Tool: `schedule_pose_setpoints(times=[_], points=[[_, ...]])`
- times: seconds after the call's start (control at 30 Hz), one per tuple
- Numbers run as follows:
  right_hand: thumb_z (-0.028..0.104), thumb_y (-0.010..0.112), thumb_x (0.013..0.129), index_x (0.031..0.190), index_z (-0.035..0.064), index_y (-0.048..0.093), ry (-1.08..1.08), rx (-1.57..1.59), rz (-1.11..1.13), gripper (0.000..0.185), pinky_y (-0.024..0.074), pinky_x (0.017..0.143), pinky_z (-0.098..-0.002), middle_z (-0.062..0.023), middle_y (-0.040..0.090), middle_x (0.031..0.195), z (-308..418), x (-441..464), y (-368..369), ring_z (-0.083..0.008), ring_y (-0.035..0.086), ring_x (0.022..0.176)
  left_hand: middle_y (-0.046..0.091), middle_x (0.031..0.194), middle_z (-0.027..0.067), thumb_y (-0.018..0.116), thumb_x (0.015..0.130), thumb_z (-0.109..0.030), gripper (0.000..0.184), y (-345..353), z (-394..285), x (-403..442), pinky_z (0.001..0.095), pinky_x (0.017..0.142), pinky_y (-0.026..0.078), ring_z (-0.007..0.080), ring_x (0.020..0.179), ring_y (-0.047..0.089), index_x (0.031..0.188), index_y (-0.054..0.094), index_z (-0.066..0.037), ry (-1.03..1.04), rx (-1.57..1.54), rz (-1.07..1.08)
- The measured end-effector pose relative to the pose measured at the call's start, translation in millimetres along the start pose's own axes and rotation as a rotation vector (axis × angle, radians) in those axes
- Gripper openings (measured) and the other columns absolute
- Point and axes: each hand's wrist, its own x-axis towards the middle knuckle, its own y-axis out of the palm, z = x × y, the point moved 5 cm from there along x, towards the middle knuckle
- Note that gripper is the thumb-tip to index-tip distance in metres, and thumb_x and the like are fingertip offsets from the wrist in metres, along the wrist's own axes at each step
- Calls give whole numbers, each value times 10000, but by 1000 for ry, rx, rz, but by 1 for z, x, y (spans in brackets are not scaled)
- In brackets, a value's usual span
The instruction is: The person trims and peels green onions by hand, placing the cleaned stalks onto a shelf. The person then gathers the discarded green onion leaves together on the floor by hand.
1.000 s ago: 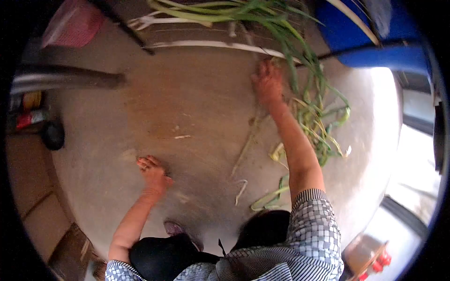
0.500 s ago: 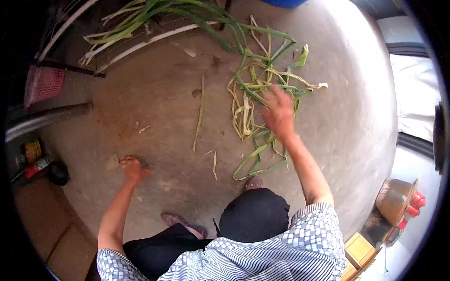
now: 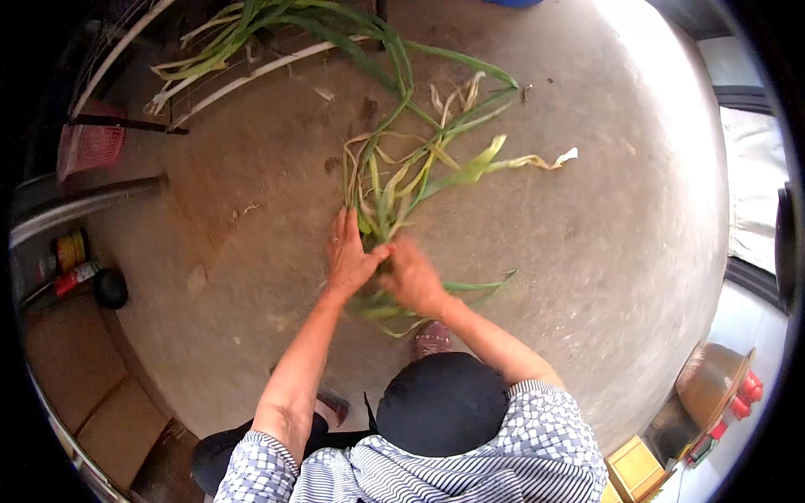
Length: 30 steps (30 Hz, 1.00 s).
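Loose green and yellowed scallion leaves are gathered into a bunch on the floor in front of me. My left hand is at the bunch's near left side, its fingers pointing forward along the leaves and its thumb across them. From the right, my right hand closes on the same bunch, close to the left thumb; it is slightly blurred. The leaves fan out beyond both hands, and some loop out below them near my shoe. Where the leaves pass between my palms is hidden.
More scallions lie on a rack at the upper left, some leaves hanging toward the floor. A pink basket sits beneath it. Cardboard and a black round object are at left, a brown pot at lower right.
My left hand has left the floor at the left and joined the right at the leaves. The spread leaves are drawn together toward me, and the stray pieces mid-floor are picked up.
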Motion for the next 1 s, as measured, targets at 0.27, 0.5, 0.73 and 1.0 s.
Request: schedule_pose_setpoints(times=[0.27,0.5,0.73,1.0], points=[[-7,526,738,1051,66,583,-12,-175,-346,327,478,712,-364,-142,562,1082,-50,79,-132,-323,564,924,247,1387,173,604,718,22,578,-2,33,-60,482,937,335,364,1248,300,1251,388,-35,140,290,-47],[108,581,728,924,115,620,-278,-867,-199,200,406,818,-420,-37,494,1134,-55,119,-126,-195,433,1095,247,1397,146,589,728,3,541,5,60,-104,466,928,347,345,1254,298,1238,421,-53,120,535,35],[116,575,746,907,115,538,-463,-787,-321,164,331,894,-522,-15,551,1047,-30,50,-145,-205,526,959,411,1288,181,585,794,-122,423,-67,31,-87,439,927,344,343,1167,409,1197,480,-48,159,168,-334],[99,564,732,842,135,534,-762,-790,-452,119,316,964,-497,23,505,732,82,19,-165,-137,522,748,586,791,66,507,872,-189,198,-82,-105,-46,323,630,434,215,736,561,955,535,-10,299,-415,280]])
